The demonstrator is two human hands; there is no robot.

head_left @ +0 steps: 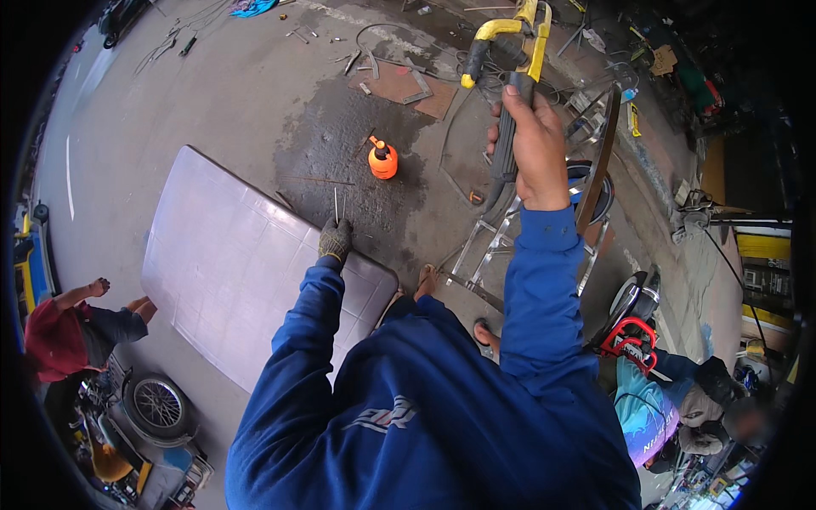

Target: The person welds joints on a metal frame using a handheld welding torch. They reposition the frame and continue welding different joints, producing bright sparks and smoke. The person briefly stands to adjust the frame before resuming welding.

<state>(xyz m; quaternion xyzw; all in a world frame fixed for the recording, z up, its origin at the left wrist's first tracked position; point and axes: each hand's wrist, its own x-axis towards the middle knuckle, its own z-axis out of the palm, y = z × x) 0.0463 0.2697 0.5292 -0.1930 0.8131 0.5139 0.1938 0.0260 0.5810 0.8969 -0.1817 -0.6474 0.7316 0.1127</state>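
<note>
My bare right hand (537,140) is raised at the upper right, fingers wrapped around the black ribbed grip of a welding electrode holder (534,53). Its yellow jaw and lever point away from me, and a cable leaves the grip's lower end. My left hand (337,240), in a grey knit glove, is closed on two thin welding rods (339,202) that stick up past its fingers. That hand is over the far edge of a pale purple-grey tabletop (229,246). An orange spray bottle (384,161) with a black top stands on the wet ground beyond it.
A metal ladder-like frame (497,246) lies right of my feet. Flat metal pieces (433,93) and loose cables lie ahead. At left are a person in a red shirt (58,340) and a motorcycle wheel (159,404). A person in a teal-purple shirt (644,412) is at the lower right.
</note>
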